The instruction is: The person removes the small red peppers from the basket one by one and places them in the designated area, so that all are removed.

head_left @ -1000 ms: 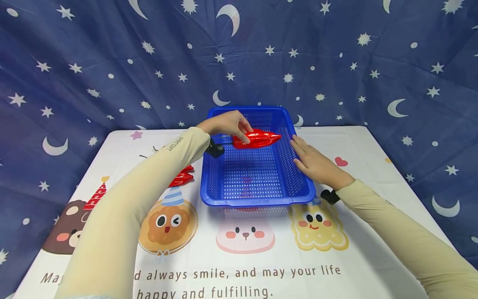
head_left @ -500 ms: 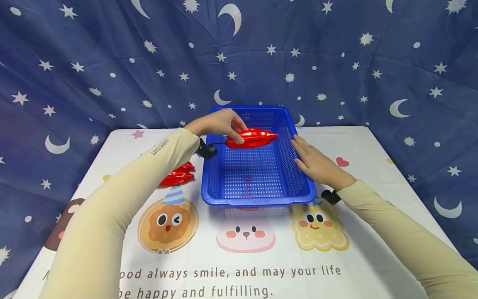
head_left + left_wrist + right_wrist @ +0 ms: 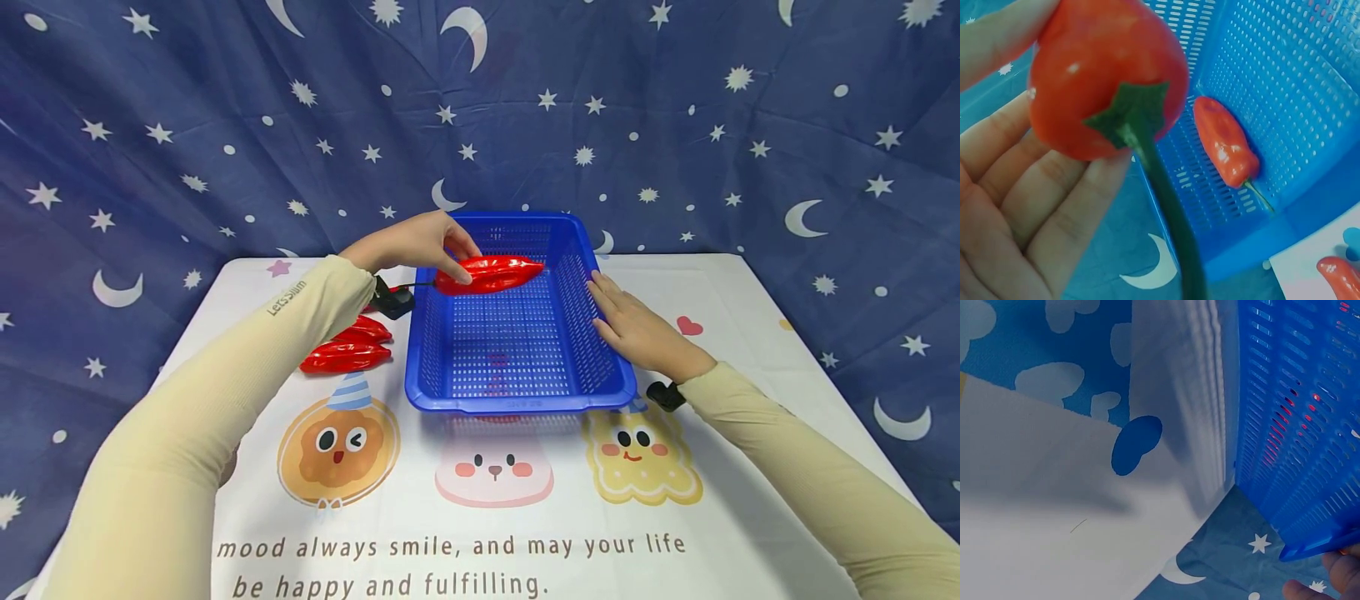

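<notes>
My left hand [image 3: 420, 243] pinches a large glossy red chili pepper [image 3: 498, 273] over the blue basket [image 3: 521, 406], its tip pointing right. In the left wrist view the green cap and curved stem [image 3: 1166, 206] of this pepper face the camera, with thumb and fingers on its sides. Inside the basket lies another red pepper [image 3: 1225, 144], which the held one and the hand hide in the head view. My right hand [image 3: 637, 327] rests with fairly straight fingers against the basket's right rim. In the right wrist view its fingertips [image 3: 1342, 572] show at the rim's corner.
Left of the basket, red peppers [image 3: 347, 357] lie on the white printed tablecloth [image 3: 480, 521], partly covered by my left sleeve [image 3: 225, 400]. A dark blue curtain [image 3: 480, 108] with moons and stars hangs close behind the table.
My left hand has moved left with the pepper still pinched, and more of the peppers on the cloth show. The right hand and the basket keep nearly the same place.
</notes>
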Demonstrator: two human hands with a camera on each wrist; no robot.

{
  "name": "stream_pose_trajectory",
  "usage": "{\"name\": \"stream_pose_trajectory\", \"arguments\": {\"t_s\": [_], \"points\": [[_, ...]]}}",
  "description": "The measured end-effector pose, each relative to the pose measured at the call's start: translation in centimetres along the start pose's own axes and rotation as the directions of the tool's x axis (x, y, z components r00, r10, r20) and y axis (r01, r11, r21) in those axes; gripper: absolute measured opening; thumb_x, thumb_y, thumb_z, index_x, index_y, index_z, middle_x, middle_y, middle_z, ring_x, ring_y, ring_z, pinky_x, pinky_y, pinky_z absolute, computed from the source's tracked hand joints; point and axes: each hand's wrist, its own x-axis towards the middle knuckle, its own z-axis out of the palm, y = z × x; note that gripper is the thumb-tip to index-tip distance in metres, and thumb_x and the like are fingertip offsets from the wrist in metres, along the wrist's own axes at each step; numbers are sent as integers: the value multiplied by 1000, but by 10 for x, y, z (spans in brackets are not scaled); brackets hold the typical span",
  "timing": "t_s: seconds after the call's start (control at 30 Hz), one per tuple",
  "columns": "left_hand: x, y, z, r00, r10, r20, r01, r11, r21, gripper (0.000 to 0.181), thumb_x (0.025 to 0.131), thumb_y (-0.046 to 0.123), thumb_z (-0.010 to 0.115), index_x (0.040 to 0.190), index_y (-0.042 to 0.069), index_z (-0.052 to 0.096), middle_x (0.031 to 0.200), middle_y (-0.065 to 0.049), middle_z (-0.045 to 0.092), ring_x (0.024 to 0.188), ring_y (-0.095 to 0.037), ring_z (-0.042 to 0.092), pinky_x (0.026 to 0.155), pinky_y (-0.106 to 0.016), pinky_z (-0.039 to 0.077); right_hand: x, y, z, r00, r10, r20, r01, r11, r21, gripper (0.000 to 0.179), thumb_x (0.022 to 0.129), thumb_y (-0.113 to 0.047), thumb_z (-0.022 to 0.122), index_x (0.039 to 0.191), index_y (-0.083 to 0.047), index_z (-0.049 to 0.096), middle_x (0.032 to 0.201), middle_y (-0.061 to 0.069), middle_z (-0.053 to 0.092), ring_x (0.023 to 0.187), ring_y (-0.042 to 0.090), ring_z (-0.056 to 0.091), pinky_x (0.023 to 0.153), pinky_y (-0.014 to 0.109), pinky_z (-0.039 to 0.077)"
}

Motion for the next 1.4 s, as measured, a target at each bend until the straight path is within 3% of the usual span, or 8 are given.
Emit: {"name": "stream_pose_trajectory", "arguments": {"t_s": [0.27, 0.67, 1.0, 1.23, 1.4], "points": [[-14, -5, -5, 1000, -21, -10, 21, 1000, 20, 38, 79, 16, 76, 115, 8, 67, 107, -12, 69, 97, -23, 65, 82, -34, 56, 1, 1, 0, 1000, -11, -8, 11, 1000, 7, 62, 99, -26, 37, 149, 3, 12, 157, 21, 7, 145, 38, 10, 115, 56, 16], [-33, -19, -12, 999, -40, -28, 40, 999, -16, 40, 80, 14, 75, 118, 7, 65, 107, -14, 69, 88, -21, 68, 77, -33, 57, 1, 1, 0, 1000, -10, -4, 10, 1000, 7, 62, 99, -26, 37, 149, 3, 12, 157, 21, 7, 145, 38, 9, 115, 55, 16], [-47, -38, -17, 997, -71, -34, 70, 997, -25, 39, 80, 14, 74, 117, 6, 65, 103, -13, 70, 78, -17, 67, 71, -26, 54, 1, 0, -1, 1000, -21, -8, 22, 1000, 19, 62, 99, -24, 37, 148, 5, 12, 157, 22, 7, 145, 38, 9, 115, 55, 17], [-58, -46, -20, 996, -81, -48, 79, 996, -36, 41, 81, 14, 74, 119, 4, 64, 110, -17, 68, 90, -23, 69, 87, -37, 54, 1, 1, -1, 1000, -10, 2, 10, 1000, 18, 62, 99, -25, 37, 148, 4, 11, 157, 21, 6, 145, 38, 9, 115, 56, 16], [-67, -52, -21, 994, -83, -65, 82, 996, -21, 40, 81, 15, 73, 119, 4, 64, 111, -17, 68, 92, -23, 68, 84, -36, 55, 1, 1, 0, 1000, -7, 6, 7, 1000, 20, 63, 99, -25, 37, 149, 3, 11, 157, 20, 6, 145, 38, 8, 115, 55, 16]]}}
